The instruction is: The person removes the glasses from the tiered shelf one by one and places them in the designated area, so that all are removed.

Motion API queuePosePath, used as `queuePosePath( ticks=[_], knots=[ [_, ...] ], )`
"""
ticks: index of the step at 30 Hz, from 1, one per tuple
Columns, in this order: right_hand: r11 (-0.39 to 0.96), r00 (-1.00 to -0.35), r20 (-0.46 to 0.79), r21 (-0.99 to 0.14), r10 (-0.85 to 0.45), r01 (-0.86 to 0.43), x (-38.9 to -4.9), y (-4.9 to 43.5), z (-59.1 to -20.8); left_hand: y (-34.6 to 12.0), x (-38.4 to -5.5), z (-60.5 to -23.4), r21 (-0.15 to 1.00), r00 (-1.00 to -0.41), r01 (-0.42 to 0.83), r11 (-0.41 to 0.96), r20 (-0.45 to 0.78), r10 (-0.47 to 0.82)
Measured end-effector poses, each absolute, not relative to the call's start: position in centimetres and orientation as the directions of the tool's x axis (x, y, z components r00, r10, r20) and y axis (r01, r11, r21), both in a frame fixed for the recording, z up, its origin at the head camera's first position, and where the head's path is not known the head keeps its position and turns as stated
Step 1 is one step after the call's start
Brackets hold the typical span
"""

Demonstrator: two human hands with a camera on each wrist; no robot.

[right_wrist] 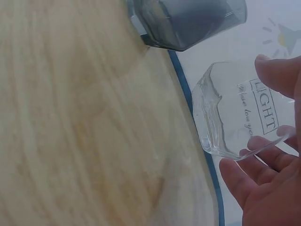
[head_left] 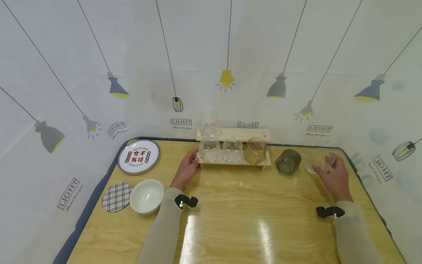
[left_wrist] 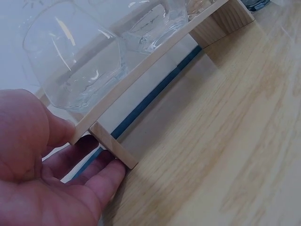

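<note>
My left hand (head_left: 188, 168) grips the left end of a two-tier wooden rack (head_left: 242, 135). In the left wrist view, its thumb is at the shelf edge and its fingers are by the rack's leg (left_wrist: 115, 148). Two clear glasses (head_left: 210, 151) and an amber glass (head_left: 255, 152) stand along the lower shelf, and another clear glass (head_left: 209, 126) is at the upper shelf's left end. On the right, my right hand (head_left: 334, 178) holds a faceted clear glass (right_wrist: 221, 113) between thumb and fingers. A smoky grey glass (head_left: 288, 162) sits on the table between the rack and this hand.
At the table's left are a white plate with red lettering (head_left: 139, 157), a checked round coaster (head_left: 117, 197) and a white bowl (head_left: 147, 197). A lamp-patterned white sheet (head_left: 197, 84) stands behind the table (head_left: 237, 216) and along its sides.
</note>
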State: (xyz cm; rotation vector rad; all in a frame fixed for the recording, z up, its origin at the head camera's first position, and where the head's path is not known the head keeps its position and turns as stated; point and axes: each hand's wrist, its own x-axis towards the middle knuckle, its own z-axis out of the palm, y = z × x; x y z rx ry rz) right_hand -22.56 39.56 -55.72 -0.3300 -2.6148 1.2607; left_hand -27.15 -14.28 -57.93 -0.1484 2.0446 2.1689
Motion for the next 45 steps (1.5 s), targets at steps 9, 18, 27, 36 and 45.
queuePosePath(
  ticks=[9, 18, 27, 36, 45],
  knots=[
    [0.632, -0.969, 0.051, -0.766, 0.242, 0.117, -21.6, 39.0, -56.7, -14.0, -27.1, -57.6, 0.983, -0.983, -0.181, -0.024, -0.181, 0.022],
    [0.62, -0.974, 0.042, -0.777, 0.223, 0.108, -21.7, 38.7, -57.2, -14.0, -27.1, -57.6, 0.983, -0.983, -0.181, -0.014, -0.181, 0.004],
    [0.587, -0.968, 0.093, -0.807, 0.232, 0.063, -21.8, 38.9, -56.2, -14.0, -27.1, -57.8, 0.982, -0.982, -0.188, 0.004, -0.188, -0.006],
    [0.523, -0.945, 0.148, -0.852, 0.291, 0.028, -22.7, 38.5, -53.1, -14.0, -27.2, -57.9, 0.984, -0.984, -0.178, -0.013, -0.178, -0.004],
    [0.513, -0.934, 0.241, -0.855, 0.265, -0.075, -23.8, 35.4, -49.2, -14.1, -27.2, -58.0, 0.98, -0.98, -0.2, -0.008, -0.2, -0.002]
  ],
)
